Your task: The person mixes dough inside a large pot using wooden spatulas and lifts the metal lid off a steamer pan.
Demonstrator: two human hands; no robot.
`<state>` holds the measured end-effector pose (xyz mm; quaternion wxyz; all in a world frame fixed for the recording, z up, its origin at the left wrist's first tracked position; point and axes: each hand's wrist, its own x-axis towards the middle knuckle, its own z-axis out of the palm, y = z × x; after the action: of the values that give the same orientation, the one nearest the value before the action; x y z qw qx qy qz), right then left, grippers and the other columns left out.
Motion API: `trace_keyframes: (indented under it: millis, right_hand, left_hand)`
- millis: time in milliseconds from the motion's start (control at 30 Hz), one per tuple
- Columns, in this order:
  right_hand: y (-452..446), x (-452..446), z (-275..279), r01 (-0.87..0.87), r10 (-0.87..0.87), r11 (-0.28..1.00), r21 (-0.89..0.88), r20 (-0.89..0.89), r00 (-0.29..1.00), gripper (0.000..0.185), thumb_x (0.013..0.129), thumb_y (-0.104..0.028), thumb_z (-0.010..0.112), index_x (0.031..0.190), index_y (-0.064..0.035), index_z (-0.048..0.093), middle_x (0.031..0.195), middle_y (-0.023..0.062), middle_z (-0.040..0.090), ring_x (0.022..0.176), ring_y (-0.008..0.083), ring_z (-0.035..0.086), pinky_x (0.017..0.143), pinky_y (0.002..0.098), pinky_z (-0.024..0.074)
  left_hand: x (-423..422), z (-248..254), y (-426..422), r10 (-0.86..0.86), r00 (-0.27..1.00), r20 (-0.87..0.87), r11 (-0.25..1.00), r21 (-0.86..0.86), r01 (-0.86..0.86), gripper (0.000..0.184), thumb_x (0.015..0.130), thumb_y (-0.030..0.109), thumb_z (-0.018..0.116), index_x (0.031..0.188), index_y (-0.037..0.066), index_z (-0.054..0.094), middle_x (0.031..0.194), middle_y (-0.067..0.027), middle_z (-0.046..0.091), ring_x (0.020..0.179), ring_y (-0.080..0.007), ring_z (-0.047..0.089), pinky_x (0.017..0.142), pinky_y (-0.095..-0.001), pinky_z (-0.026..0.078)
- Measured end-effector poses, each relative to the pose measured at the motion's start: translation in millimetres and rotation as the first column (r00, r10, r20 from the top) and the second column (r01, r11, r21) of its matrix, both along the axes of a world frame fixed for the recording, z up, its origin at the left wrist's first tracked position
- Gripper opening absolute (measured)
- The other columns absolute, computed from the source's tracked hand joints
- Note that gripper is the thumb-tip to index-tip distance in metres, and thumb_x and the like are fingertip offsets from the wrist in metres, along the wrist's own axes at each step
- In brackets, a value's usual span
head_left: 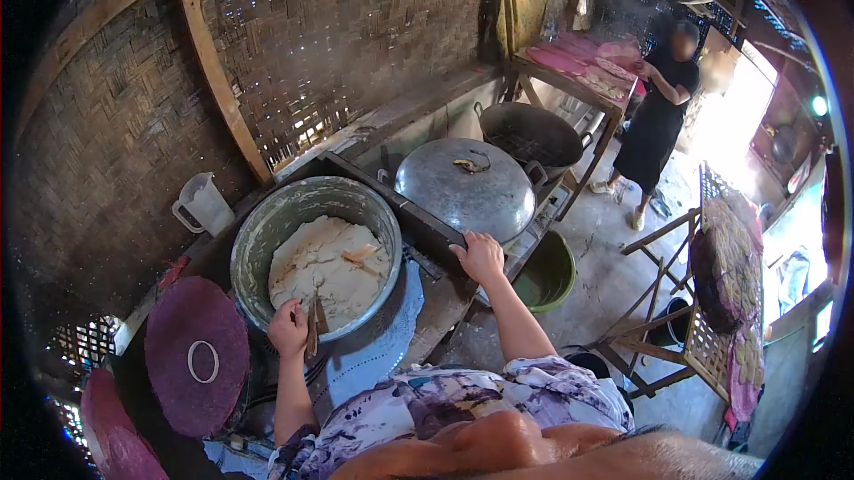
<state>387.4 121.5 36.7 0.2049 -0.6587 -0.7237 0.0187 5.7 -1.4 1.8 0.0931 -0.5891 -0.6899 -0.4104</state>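
My left hand (288,329) is closed at the near rim of a large round tub (247,258), beside a flat wooden stick (312,329) that leans on the rim; whether the fingers grip the stick or the rim is hard to see. Pale dough (325,266) lies in the tub, with a light brown piece (359,256) on top. My right hand (480,256) rests, fingers spread, on the dark ledge near a big domed metal lid (463,191).
Behind the lid sits a dark wok (534,136). A green basin (544,275) is on the floor. A white jug (206,204) and a purple round mat (197,355) stand left. Another person (663,106) stands by a table (614,104). A rack (712,338) is right.
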Motion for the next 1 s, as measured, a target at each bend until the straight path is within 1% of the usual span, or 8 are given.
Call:
trace_keyframes:
  millis: [133, 433, 500, 600, 700, 800, 900, 1000]
  right_hand:
    - [-0.8, -0.2, -0.4, -0.001, 0.001, 1.0, 0.01, 0.005, 1.0, 0.042, 0.081, -0.044, 0.056, 0.098, -0.0045, 0.058, 0.094, 0.014, 0.063, 0.095, 0.0294, 0.057, 0.082, 0.0393, 0.0447]
    - [0.0, -0.6, -1.6, -0.001, 0.001, 1.0, 0.007, -0.005, 1.0, 0.046, 0.082, -0.043, 0.056, 0.107, -0.005, 0.059, 0.099, 0.0139, 0.063, 0.098, 0.0293, 0.057, 0.085, 0.0381, 0.0434]
    - [0.7, 0.2, -3.8, -0.006, 0.006, 0.999, 0.034, -0.004, 1.0, 0.046, 0.081, -0.043, 0.056, 0.107, -0.005, 0.059, 0.098, 0.0143, 0.063, 0.097, 0.0296, 0.057, 0.085, 0.0384, 0.0436]
    - [1.0, 0.1, -4.8, -0.003, 0.003, 0.999, 0.036, -0.006, 1.0, 0.045, 0.08, -0.042, 0.058, 0.107, -0.006, 0.059, 0.098, 0.0147, 0.063, 0.096, 0.0305, 0.057, 0.084, 0.0394, 0.0444]
    - [0.6, 0.6, -2.2, -0.002, 0.002, 1.0, 0.011, -0.015, 1.0, 0.044, 0.079, -0.041, 0.059, 0.106, -0.0062, 0.06, 0.097, 0.0147, 0.063, 0.095, 0.031, 0.058, 0.082, 0.0401, 0.0452]
    - [1.0, 0.1, -2.2, 0.0, 0.0, 1.0, 0.013, -0.022, 1.0, 0.043, 0.079, -0.041, 0.06, 0.104, -0.0058, 0.06, 0.095, 0.0146, 0.063, 0.094, 0.031, 0.058, 0.081, 0.0403, 0.0456]
    - [0.4, 0.0, -0.9, 0.002, -0.002, 1.0, 0.009, -0.017, 1.0, 0.043, 0.079, -0.041, 0.06, 0.104, -0.0056, 0.061, 0.095, 0.0146, 0.063, 0.093, 0.0308, 0.058, 0.081, 0.0403, 0.0457]
    - [1.6, 0.2, -5.0, 0.002, -0.002, 1.0, 0.026, -0.007, 1.0, 0.043, 0.079, -0.041, 0.06, 0.104, -0.0058, 0.06, 0.095, 0.0145, 0.063, 0.093, 0.0306, 0.058, 0.08, 0.0402, 0.0458]
  left_hand:
    - [-0.6, -0.2, -0.3, 0.006, 1.0, -0.02, 1.0, 0.005, -0.006, 0.013, 0.077, 0.016, 0.06, 0.088, 0.012, 0.065, 0.067, -0.0084, 0.06, 0.055, -0.026, 0.057, 0.052, -0.0378, 0.044]
    - [1.1, 0.5, -0.8, 0.027, 0.999, 0.026, 0.999, -0.023, -0.027, 0.014, 0.077, 0.016, 0.06, 0.089, 0.013, 0.065, 0.072, -0.0094, 0.062, 0.058, -0.0271, 0.059, 0.054, -0.0382, 0.045]
    - [2.7, 4.3, -1.7, 0.027, 0.999, 0.022, 0.999, -0.027, -0.027, 0.013, 0.077, 0.016, 0.06, 0.089, 0.013, 0.065, 0.073, -0.0094, 0.063, 0.059, -0.0269, 0.059, 0.054, -0.0379, 0.045]
    - [2.6, 3.2, -0.9, 0.021, 1.0, -0.001, 1.0, 0.019, -0.021, 0.013, 0.077, 0.017, 0.06, 0.089, 0.013, 0.065, 0.069, -0.0091, 0.062, 0.057, -0.0264, 0.058, 0.053, -0.0372, 0.045]
    - [-1.3, -0.3, -1.7, 0.052, 0.998, 0.046, 0.993, -0.108, -0.047, 0.016, 0.079, 0.019, 0.059, 0.091, 0.012, 0.067, 0.069, -0.0105, 0.062, 0.059, -0.0269, 0.059, 0.055, -0.0381, 0.045]
    - [-1.1, -0.2, -1.7, 0.049, 0.996, 0.069, 0.993, -0.109, -0.041, 0.016, 0.079, 0.019, 0.059, 0.091, 0.011, 0.067, 0.069, -0.0107, 0.062, 0.059, -0.027, 0.059, 0.055, -0.0383, 0.045]
    - [-1.8, -4.6, 0.8, 0.027, 1.0, 0.009, 1.0, 0.008, -0.027, 0.013, 0.077, 0.016, 0.061, 0.089, 0.012, 0.066, 0.061, -0.0086, 0.057, 0.052, -0.0253, 0.056, 0.051, -0.0366, 0.044]
    - [-0.9, -3.3, -0.1, 0.037, 0.999, 0.034, 0.999, -0.024, -0.036, 0.014, 0.077, 0.016, 0.061, 0.089, 0.012, 0.066, 0.061, -0.0085, 0.058, 0.052, -0.0252, 0.055, 0.051, -0.0365, 0.044]
